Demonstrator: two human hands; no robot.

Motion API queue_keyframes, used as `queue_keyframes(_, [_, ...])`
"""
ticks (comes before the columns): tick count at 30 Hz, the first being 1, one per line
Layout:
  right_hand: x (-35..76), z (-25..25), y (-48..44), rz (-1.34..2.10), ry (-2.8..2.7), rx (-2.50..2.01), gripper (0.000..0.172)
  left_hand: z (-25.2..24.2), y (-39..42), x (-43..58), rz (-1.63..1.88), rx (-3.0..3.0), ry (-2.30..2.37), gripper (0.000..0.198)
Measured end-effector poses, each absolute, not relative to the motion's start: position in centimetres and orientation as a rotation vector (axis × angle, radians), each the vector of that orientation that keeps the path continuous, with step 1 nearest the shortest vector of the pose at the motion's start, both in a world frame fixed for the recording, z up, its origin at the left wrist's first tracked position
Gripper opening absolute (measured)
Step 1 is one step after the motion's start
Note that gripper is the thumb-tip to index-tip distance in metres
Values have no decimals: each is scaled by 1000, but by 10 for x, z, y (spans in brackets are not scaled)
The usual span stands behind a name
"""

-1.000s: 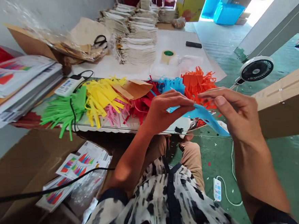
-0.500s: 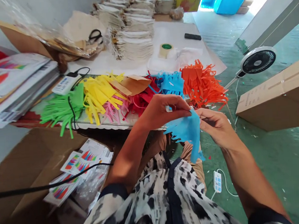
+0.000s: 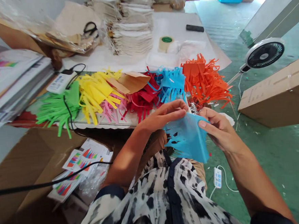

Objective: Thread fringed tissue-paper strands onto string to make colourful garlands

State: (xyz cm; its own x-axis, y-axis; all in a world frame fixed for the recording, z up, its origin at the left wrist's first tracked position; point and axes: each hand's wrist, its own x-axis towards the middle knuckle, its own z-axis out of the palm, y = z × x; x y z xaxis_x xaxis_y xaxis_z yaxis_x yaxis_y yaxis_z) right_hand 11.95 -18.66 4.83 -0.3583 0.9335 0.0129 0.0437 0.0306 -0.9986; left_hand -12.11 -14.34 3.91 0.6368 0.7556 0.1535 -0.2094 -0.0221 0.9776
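Note:
A sheet of blue fringed tissue paper [image 3: 188, 138] hangs between my left hand [image 3: 162, 116] and my right hand [image 3: 217, 129]. Both hands pinch its upper edge, just in front of the table edge. Behind them lie heaps of cut fringe in several colours: blue [image 3: 171, 83], orange [image 3: 203, 79], red [image 3: 143, 97], pink [image 3: 111, 111], yellow [image 3: 97, 93] and green [image 3: 62, 109]. The blue and orange heaps are nearest my hands. A brown kraft paper piece [image 3: 134, 81] rests on the yellow and red fringe.
Stacks of cream paper bags [image 3: 131, 34], a tape roll [image 3: 166, 43] and black scissors [image 3: 90, 29] stand beyond the fringe. Printed sheets [image 3: 14, 77] pile up at left. A small fan [image 3: 264, 57] and a cardboard box [image 3: 276, 94] stand at right, above a green floor.
The blue sheet has spread wider between my hands, and its fringe now hangs lower and flatter. My view has tilted slightly, shifting the table upward in the frame.

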Motion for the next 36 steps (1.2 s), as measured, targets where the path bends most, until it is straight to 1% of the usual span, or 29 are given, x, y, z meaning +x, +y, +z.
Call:
queue_keyframes(4, [123,45,-180,1294,-1470,-1132,35,18,-143,-120,680,1262,433,70])
queue_keyframes(6, [127,41,-173,1162,-1514,-1187,41,14,-139,-129,684,1316,522,86])
queue_keyframes(7, [130,37,-169,1084,-1553,-1207,43,14,-135,-136,702,1354,594,89])
queue_keyframes(8, [132,32,-164,1007,-1593,-1223,44,15,-131,-144,721,1398,668,86])
queue_keyframes(9, [133,26,-160,944,-1631,-1238,43,16,-127,-152,733,1451,734,77])
queue_keyframes(12, [132,1,-146,867,-1688,-1273,38,22,-120,-168,819,1708,1050,42])
queue_keyframes(13, [130,-8,-142,866,-1687,-1295,37,24,-121,-168,875,1822,1226,37])
queue_keyframes(14, [128,-17,-139,867,-1681,-1326,37,25,-123,-166,924,1943,1402,37])
queue_keyframes(15, [126,-26,-135,862,-1676,-1362,37,24,-127,-161,945,2073,1532,42])
queue_keyframes(16, [124,-34,-132,849,-1675,-1397,37,22,-132,-154,935,2214,1585,51])
queue_keyframes(17, [123,-40,-129,832,-1683,-1426,37,17,-138,-146,893,2359,1544,64])
queue_keyframes(18, [123,-45,-127,811,-1699,-1445,37,10,-143,-137,820,2490,1402,76])
queue_keyframes(20, [123,-49,-125,762,-1751,-1464,37,-9,-153,-120,693,2621,1135,87])
queue_keyframes(21, [124,-48,-126,726,-1789,-1469,37,-20,-157,-114,655,2633,1087,85])
queue_keyframes(22, [126,-46,-128,672,-1838,-1484,37,-30,-159,-110,656,2627,1092,77])
queue_keyframes(24, [127,-36,-137,486,-1970,-1525,37,-47,-163,-105,677,2618,1118,53])
queue_keyframes(26, [127,-25,-152,245,-2157,-1521,44,-56,-165,-103,706,2632,1156,36])
queue_keyframes(28, [125,-18,-168,94,-2379,-1416,56,-56,-169,-101,703,2676,1201,31])
queue_keyframes(29, [125,-16,-176,55,-2475,-1350,59,-54,-171,-100,691,2701,1229,29])
queue_keyframes(30, [126,-17,-182,21,-2548,-1307,58,-52,-174,-99,675,2725,1255,28])
queue_keyframes(32, [130,-21,-190,-75,-2607,-1305,51,-47,-178,-97,660,2757,1297,26])
queue_keyframes(34, [137,-25,-193,-173,-2589,-1356,43,-45,-179,-97,674,2767,1309,24])
queue_keyframes(36, [145,-25,-193,-212,-2561,-1378,39,-44,-179,-99,689,2762,1288,22])
